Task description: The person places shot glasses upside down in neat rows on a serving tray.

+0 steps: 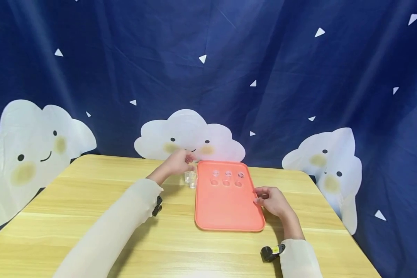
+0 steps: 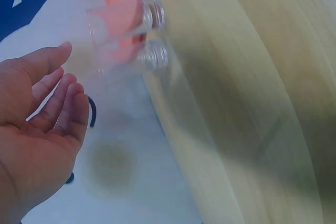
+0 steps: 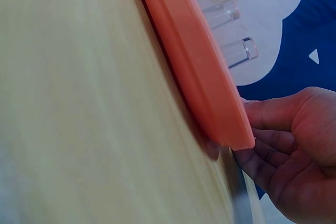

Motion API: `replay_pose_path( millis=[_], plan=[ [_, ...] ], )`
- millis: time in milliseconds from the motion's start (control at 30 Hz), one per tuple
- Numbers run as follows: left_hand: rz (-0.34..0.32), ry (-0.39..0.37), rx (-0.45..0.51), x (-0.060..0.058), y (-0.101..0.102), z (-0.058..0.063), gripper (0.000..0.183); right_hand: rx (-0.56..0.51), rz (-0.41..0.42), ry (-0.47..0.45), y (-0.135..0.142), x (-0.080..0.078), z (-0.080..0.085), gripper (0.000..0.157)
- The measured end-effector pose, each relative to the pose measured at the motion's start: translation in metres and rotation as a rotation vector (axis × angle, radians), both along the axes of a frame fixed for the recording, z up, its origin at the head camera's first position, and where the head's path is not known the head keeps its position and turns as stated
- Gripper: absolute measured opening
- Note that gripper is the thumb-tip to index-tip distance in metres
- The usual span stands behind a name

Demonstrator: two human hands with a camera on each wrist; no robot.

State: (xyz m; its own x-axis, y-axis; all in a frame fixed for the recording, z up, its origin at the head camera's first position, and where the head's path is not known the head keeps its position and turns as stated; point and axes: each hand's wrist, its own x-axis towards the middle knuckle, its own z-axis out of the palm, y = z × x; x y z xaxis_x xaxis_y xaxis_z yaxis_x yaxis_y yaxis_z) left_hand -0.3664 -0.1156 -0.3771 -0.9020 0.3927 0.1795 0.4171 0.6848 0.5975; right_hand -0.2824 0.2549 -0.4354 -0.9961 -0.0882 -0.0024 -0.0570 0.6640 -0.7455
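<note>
My left hand (image 1: 181,162) hovers beside two clear upright glasses (image 1: 193,180) that stand on the table left of the red tray (image 1: 226,210). Its fingers are loosely bent with nothing between them, and in the left wrist view the hand (image 2: 44,114) is apart from the nearer glass (image 2: 134,59). My right hand (image 1: 272,200) holds the tray's right edge between thumb and fingers; in the right wrist view this hand (image 3: 294,145) is partly hidden by the tray rim (image 3: 231,108). Three clear glasses (image 1: 228,177) stand upside down in a row on the tray's far half.
The light wooden table (image 1: 160,243) ends at a blue curtain (image 1: 194,85) printed with white clouds and triangles. The tray has a raised rim all round. Dark wrist cameras are worn at both sleeves (image 1: 299,255).
</note>
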Motion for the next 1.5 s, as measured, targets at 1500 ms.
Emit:
replay_pose_path(
  millis=[1500],
  plan=[
    [0.05, -0.18, 0.076, 0.004, -0.038, -0.039, 0.043, 0.007, 0.007, 0.023, 0.001, -0.001, -0.002, 0.034]
  ],
)
